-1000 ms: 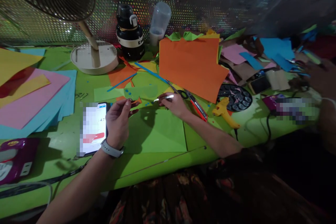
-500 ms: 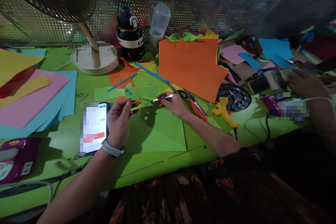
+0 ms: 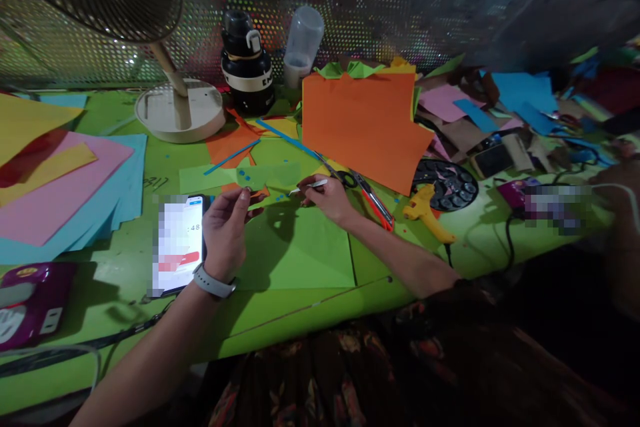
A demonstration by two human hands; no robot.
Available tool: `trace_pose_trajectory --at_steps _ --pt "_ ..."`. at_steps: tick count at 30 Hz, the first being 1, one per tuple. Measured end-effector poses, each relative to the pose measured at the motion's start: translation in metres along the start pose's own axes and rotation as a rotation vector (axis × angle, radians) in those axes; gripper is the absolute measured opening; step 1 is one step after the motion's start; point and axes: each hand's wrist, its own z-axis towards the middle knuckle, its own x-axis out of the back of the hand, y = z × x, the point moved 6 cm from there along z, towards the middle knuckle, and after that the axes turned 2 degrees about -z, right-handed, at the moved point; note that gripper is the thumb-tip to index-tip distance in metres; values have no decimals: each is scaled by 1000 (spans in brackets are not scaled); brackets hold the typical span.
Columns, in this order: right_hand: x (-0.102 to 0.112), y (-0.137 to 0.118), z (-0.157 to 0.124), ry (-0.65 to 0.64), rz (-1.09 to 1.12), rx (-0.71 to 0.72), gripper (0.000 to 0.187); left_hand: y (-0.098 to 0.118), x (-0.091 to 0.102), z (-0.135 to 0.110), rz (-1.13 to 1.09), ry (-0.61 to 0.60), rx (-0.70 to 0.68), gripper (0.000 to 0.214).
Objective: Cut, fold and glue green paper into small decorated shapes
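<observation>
My left hand (image 3: 225, 230), with a grey watch at the wrist, is raised over the green table and pinches a tiny dark piece between thumb and fingertips. My right hand (image 3: 327, 199) rests on the table and grips thin silver tweezers (image 3: 307, 187), their tip pointing left toward the left hand. A light green sheet (image 3: 300, 247) lies flat under and in front of both hands. A green paper cut-out (image 3: 260, 177) lies just behind the fingers.
A phone (image 3: 177, 243) lies left of my left hand. Scissors (image 3: 370, 197), a yellow glue gun (image 3: 427, 210) and a dark round tray (image 3: 450, 183) lie right. An orange sheet (image 3: 365, 123), a fan base (image 3: 180, 110), a black bottle (image 3: 247, 67), and paper stacks (image 3: 55, 180) surround them. Another person's arm (image 3: 623, 213) is at far right.
My hands have hardly moved. The other person's hand at the far right has drawn back from the paper pile toward the right edge.
</observation>
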Motion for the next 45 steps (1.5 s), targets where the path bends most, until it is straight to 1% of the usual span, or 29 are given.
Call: trace_pose_trajectory --at_steps 8,17,23,28,31,37,40,45 --pt "1 0 1 4 28 47 8 0 0 0 24 7 15 18" --pt "2 -5 -1 18 32 35 7 0 1 0 43 7 2 20" --pt "6 -20 -10 37 45 63 13 -1 2 1 52 11 6 18" --pt "4 -36 -28 -23 81 101 21 -4 5 2 79 51 37 20" --pt "2 -47 -38 -35 121 170 22 -8 0 -3 68 20 91 20" --pt "-3 -63 -50 7 111 256 23 -18 -18 -25 70 -115 210 21" --pt "-6 -65 -51 5 93 268 23 -21 -21 -30 64 -138 219 20" --pt "-6 -62 -50 6 47 275 20 -21 -19 -30 84 -139 192 17"
